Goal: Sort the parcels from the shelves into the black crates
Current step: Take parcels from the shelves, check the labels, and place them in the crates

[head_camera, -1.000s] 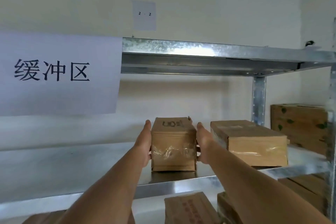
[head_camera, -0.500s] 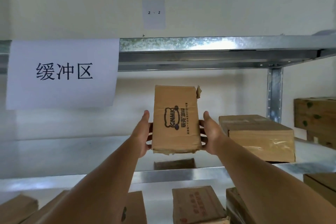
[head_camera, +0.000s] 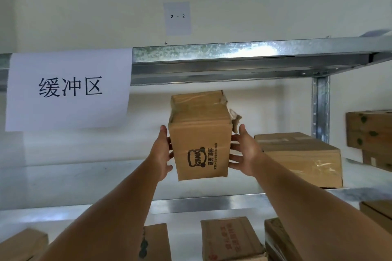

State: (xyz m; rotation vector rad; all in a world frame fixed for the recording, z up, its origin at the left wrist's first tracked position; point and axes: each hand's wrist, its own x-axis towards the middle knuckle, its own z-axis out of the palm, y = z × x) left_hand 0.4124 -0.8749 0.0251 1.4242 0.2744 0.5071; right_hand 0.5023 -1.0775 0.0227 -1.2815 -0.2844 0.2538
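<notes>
A small brown cardboard parcel (head_camera: 200, 135) with a black bear logo and torn tape at its top right corner hangs in the air in front of the middle shelf (head_camera: 84, 178). It is tilted, its printed face toward me. My left hand (head_camera: 162, 154) grips its left side and my right hand (head_camera: 244, 152) grips its right side, thumbs up, fingertips bent against the cardboard. No black crate is in view.
A larger taped parcel (head_camera: 301, 159) lies on the same shelf to the right, past it a printed box (head_camera: 371, 133) behind the metal upright (head_camera: 321, 108). Several parcels (head_camera: 231, 239) sit on the shelf below. A paper sign (head_camera: 67, 89) hangs from the upper beam.
The parcel was lifted off the middle shelf between both hands, then tipped so its printed face turns toward me; it now hangs nearer and higher.
</notes>
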